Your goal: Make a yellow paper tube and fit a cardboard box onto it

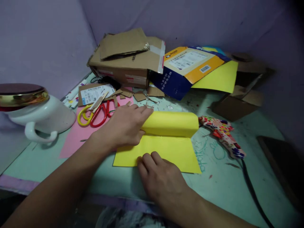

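Note:
A sheet of yellow paper point(173, 155) lies on the table, its far part curled up over itself into a rounded roll. My left hand point(127, 123) grips the left end of that curled part, thumb on the near side and fingers over the top. At the sheet's front edge, my right hand point(161, 177) is closed, its bent fingers pressing on the paper; the thumb side rests near the edge. Just right of the roll lies a glue gun point(223, 134) with a colourful pattern and a black cord. Red-handled scissors point(99, 116) and yellow-handled scissors point(83, 119) lie beyond my left wrist.
Pink paper point(73, 139) is under the scissors, with cardboard scraps point(127, 92) behind. A cardboard box point(123, 71), a blue-orange package point(190, 68) and another yellow sheet point(218, 77) stand at the back. A white jug point(47, 117) is left; a dark flat object point(277, 164) lies right.

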Demonstrator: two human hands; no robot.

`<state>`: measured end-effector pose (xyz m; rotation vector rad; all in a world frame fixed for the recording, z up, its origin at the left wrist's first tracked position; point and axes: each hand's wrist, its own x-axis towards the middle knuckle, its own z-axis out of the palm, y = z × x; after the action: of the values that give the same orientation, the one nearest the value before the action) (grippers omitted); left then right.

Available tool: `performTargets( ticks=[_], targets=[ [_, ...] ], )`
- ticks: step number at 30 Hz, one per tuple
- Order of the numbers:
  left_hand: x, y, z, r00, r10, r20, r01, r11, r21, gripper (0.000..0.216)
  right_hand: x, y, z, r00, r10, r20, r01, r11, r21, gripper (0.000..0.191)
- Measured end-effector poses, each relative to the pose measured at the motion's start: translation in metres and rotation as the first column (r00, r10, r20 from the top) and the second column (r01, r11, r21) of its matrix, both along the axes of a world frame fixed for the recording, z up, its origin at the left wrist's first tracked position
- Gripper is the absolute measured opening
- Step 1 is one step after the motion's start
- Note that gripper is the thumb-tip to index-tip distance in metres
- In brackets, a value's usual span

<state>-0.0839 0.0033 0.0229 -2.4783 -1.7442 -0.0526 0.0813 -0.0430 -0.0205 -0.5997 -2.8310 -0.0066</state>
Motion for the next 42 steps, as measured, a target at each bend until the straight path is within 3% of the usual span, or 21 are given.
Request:
performTargets(
  ticks=[6, 10, 13, 16, 18, 21, 28, 30, 32, 35, 42],
  targets=[
    [0.0, 0.001, -0.002, 0.999, 0.015, 0.04, -0.014, 1.0, -0.004, 0.045, 0.025, 0.01, 0.012, 0.971, -0.184, 0.152, 0.194, 0.979, -0.058, 0.014],
    [-0.001, 0.002, -0.004, 0.999, 0.03, 0.031, -0.031, 0.999, 0.012, 0.043, 0.033, 0.012, 0.018, 0.958, -0.1, 0.27, 0.125, 0.989, -0.08, 0.015],
    [-0.001, 0.001, -0.003, 0.998, 0.032, 0.047, -0.032, 0.999, 0.006, 0.043, 0.042, 0.017, 0.021, 0.973, -0.057, 0.222, 0.098, 0.978, -0.182, 0.012],
    [-0.001, 0.001, 0.0, 0.998, 0.034, 0.059, -0.032, 0.999, -0.039, 0.043, 0.065, 0.034, 0.02, 0.979, -0.202, -0.042, 0.177, 0.928, -0.328, 0.015],
    [0.0, 0.001, 0.001, 0.997, 0.043, 0.063, -0.039, 0.998, -0.055, 0.043, 0.084, 0.051, 0.016, 0.884, -0.395, -0.248, 0.321, 0.901, -0.291, 0.022],
    [0.002, 0.003, 0.003, 0.996, 0.055, 0.072, -0.051, 0.997, -0.065, 0.043, 0.103, 0.075, 0.005, 0.795, -0.579, -0.182, 0.518, 0.803, -0.293, 0.022],
    [0.005, 0.003, 0.011, 0.994, 0.099, 0.036, -0.094, 0.989, -0.111, 0.042, 0.096, 0.079, -0.006, 0.672, -0.736, -0.086, 0.667, 0.651, -0.361, 0.023],
    [0.005, 0.003, 0.012, 0.994, 0.102, 0.023, -0.099, 0.989, -0.114, 0.042, 0.096, 0.076, -0.007, 0.695, -0.712, -0.1, 0.642, 0.677, -0.36, 0.016],
    [0.005, 0.003, 0.013, 0.994, 0.104, 0.018, -0.102, 0.989, -0.112, 0.042, 0.098, 0.075, -0.008, 0.766, -0.623, -0.158, 0.556, 0.766, -0.323, 0.009],
    [0.006, 0.003, 0.014, 0.993, 0.113, 0.018, -0.11, 0.986, -0.123, 0.041, 0.101, 0.074, -0.012, 0.848, -0.477, -0.232, 0.415, 0.869, -0.27, 0.018],
    [0.006, 0.004, 0.014, 0.993, 0.112, 0.034, -0.106, 0.985, -0.133, 0.039, 0.101, 0.078, -0.02, 0.831, -0.432, -0.352, 0.361, 0.898, -0.25, 0.021]
  ],
)
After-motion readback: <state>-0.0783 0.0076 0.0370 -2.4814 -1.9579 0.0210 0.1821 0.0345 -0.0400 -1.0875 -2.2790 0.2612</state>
